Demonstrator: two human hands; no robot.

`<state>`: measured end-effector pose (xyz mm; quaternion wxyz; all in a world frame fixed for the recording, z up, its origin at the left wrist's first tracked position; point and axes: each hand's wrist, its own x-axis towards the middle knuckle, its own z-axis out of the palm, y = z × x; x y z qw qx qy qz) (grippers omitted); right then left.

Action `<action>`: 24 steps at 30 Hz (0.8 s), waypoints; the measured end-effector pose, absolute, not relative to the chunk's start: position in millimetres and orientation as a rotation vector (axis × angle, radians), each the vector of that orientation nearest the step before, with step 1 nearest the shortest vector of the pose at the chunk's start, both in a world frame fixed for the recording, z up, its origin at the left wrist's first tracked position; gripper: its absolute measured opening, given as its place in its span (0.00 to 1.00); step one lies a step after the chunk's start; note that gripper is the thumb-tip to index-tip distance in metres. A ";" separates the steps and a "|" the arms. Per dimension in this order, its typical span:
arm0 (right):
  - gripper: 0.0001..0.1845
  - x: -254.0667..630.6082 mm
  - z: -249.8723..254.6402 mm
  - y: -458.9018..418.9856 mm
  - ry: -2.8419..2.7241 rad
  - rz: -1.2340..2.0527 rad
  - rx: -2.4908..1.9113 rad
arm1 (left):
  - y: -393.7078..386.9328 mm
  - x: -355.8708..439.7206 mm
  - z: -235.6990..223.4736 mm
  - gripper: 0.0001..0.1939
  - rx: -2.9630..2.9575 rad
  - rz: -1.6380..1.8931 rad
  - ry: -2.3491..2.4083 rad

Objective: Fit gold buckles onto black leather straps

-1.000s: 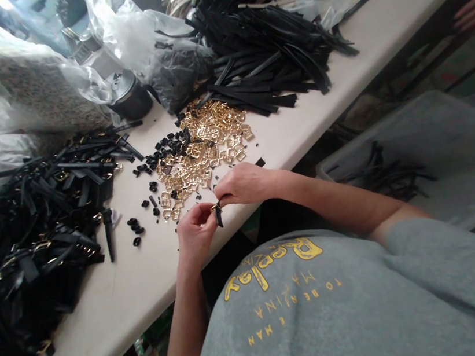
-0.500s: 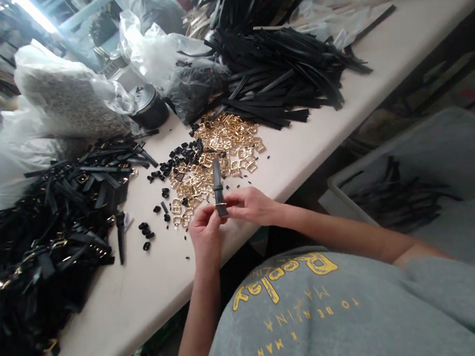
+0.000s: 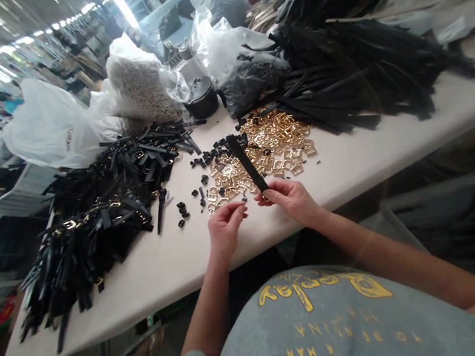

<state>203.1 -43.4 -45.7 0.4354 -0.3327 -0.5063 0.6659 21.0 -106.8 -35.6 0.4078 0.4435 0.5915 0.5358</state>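
Note:
My right hand (image 3: 293, 198) pinches the near end of a black strap (image 3: 246, 162) between thumb and fingers. The strap points up and away to the left, over a pile of gold buckles (image 3: 277, 132). A short distance to its left, my left hand (image 3: 225, 229) is apart from the strap, fingers curled with their tips close together and nothing visible in them. Small black loops (image 3: 216, 152) lie beside the buckles, and several more are scattered beyond my left hand.
A heap of buckled black straps (image 3: 107, 218) covers the table's left side. Loose black strips (image 3: 350, 75) lie at right. Behind stand a black tin (image 3: 202, 100), a filled plastic bag (image 3: 137, 83) and a bag of black pieces (image 3: 251, 80). A bin (image 3: 405, 220) sits below the table's edge.
Both hands worked at the strap's buckle end before; now my left hand has let go and moved apart, while my right hand holds the strap. The view has turned left.

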 end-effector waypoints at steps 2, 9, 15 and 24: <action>0.23 204.6 -49.1 -43.4 -1.248 1.696 -0.837 | -102.8 -11.4 -31.9 0.13 1.213 1.358 1.671; 0.23 203.0 -56.9 -48.0 -1.351 1.663 -0.845 | -83.8 -85.1 -26.2 0.07 1.708 0.883 2.285; 0.21 202.1 -53.2 -49.5 -1.408 1.617 -0.867 | -76.5 -86.1 -29.2 0.08 1.849 0.541 2.348; 0.20 197.7 -48.6 -49.0 -1.464 1.553 -0.947 | -79.0 -55.4 -37.4 0.07 1.369 1.213 1.967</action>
